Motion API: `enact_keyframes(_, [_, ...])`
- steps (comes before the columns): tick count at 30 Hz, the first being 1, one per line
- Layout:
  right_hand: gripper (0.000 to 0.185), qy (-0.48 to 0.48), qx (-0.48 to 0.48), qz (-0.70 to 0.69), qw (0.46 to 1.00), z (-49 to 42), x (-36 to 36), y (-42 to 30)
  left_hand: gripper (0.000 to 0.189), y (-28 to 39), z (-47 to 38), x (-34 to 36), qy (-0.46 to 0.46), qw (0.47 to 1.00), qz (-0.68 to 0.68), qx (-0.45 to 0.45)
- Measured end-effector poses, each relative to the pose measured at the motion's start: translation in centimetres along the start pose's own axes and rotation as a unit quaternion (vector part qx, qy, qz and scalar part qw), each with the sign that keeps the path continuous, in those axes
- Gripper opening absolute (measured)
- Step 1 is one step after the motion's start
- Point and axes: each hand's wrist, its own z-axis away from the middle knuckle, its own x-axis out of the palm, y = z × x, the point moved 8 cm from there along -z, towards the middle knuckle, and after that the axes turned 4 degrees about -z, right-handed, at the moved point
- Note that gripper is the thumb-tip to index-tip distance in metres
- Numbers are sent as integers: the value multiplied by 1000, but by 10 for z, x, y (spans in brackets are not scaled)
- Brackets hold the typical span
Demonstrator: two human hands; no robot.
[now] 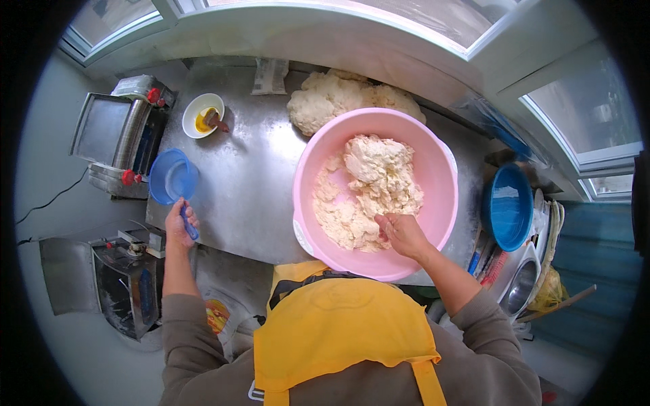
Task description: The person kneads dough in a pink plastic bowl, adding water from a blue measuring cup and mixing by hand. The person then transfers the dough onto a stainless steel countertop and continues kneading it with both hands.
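Observation:
My left hand (182,223) grips the handle of a blue plastic dipper (172,177) at the left side of the steel table. The dipper is held level, and little shows inside it. A large pink plastic basin (441,188) stands in front of me, against the table's near edge. Inside it lies rough, shaggy dough (381,162), heaped towards the back, with looser crumbly dough to the left and front. Over the front part of this dough is my right hand (403,234), its fingers curled down. Whether the fingers pinch any dough is hidden.
Behind the basin rests a big pale dough mass (325,104). A white bowl (189,119) holds yellow liquid and a brush. Left stand a roller machine (124,137) with red knobs and another metal machine (127,289). Right are a blue basin (510,208) and a steel bowl (521,284).

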Motion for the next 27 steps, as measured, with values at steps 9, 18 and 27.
enact_keyframes(9, [33, -27, 9, 57, 998, -2, -18, -38, 16, 9, 140, 110, -53, 982, -146, 108])
enact_keyframes(18, [43, 21, -402, 35, 915, 21, -39, -262, 18, -40, 261, 235, -234, 914, -323, 67])
enact_keyframes(27, [41, -179, -146, 236, 944, -77, 48, -185, 18, -99, 289, 287, -329, 867, -374, 3])
